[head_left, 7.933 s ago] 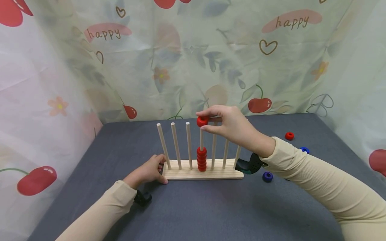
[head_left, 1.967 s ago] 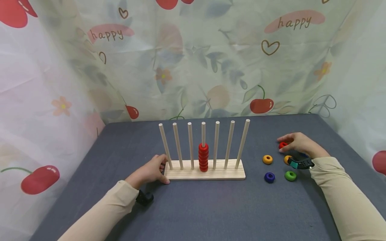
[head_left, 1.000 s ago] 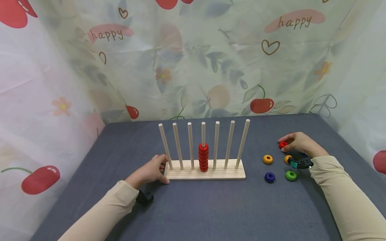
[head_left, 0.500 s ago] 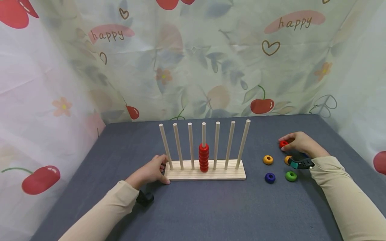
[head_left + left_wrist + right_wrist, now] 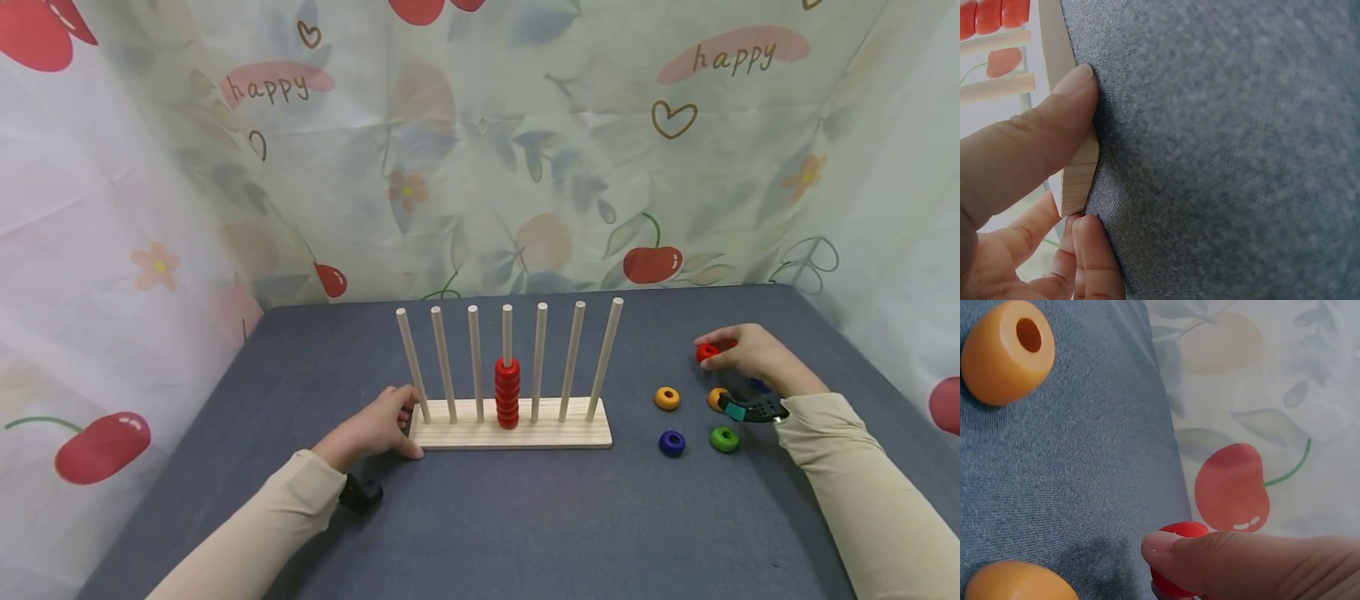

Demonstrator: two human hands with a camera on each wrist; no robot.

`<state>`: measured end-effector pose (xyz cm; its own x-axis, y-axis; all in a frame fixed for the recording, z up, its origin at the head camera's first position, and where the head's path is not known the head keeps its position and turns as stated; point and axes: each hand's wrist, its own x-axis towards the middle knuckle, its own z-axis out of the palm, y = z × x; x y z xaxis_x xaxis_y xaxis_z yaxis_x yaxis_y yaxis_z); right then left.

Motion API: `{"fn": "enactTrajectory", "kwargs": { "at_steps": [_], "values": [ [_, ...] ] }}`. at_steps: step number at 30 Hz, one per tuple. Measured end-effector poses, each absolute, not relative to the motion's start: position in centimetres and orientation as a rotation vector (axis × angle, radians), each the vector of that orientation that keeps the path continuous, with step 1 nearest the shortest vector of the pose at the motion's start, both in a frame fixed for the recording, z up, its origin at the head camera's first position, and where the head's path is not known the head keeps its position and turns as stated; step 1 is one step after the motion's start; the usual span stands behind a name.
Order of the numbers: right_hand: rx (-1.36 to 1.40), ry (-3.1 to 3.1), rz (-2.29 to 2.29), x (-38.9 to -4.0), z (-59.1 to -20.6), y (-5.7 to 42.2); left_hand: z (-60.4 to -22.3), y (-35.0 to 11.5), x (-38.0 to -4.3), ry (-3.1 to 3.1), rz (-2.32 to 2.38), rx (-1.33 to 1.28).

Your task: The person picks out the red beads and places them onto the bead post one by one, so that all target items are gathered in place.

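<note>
A wooden peg stand [image 5: 450, 435] with a row of upright pegs sits on the table, and a stack of red beads [image 5: 507, 393] fills the lower part of its middle peg. My left hand [image 5: 375, 425] grips the left end of the base; in the left wrist view the thumb [image 5: 1035, 134] lies along its front edge, with fingers curled at the end. Over at the right, my right hand [image 5: 753, 357] pinches a red bead [image 5: 707, 352] between thumb and fingers. In the right wrist view the thumb partly covers that red bead [image 5: 1175, 575].
Near the right hand lie two orange beads, one nearer [image 5: 667, 398] and one beside the wrist [image 5: 717, 398]. A dark blue bead [image 5: 672, 443] and a green bead [image 5: 724, 439] lie in front. A blue bead [image 5: 760, 386] is partly hidden behind the wrist. Patterned cloth [image 5: 480, 167] hangs behind.
Since the earliest frame, the middle stack has grown by a red bead and my right hand has moved right to the loose beads. Lately it has shifted slightly up and right with the pinched bead.
</note>
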<state>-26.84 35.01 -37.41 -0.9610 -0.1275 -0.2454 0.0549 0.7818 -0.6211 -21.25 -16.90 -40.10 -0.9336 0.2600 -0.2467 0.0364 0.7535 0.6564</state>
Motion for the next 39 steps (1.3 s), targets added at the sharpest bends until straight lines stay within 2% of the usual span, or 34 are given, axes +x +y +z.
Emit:
{"fn": "enactTrajectory", "kwargs": {
  "at_steps": [25, 39],
  "values": [
    [-0.085, 2.776, -0.986, -25.3, -36.2, 34.0, -39.9, -16.9, -21.1, 2.626, 0.976, 0.247],
    [-0.071, 2.802, -1.027, -24.1, -34.1, 31.9, -39.9, -16.9, -21.1, 2.623, 0.98, 0.27]
  ]
}}
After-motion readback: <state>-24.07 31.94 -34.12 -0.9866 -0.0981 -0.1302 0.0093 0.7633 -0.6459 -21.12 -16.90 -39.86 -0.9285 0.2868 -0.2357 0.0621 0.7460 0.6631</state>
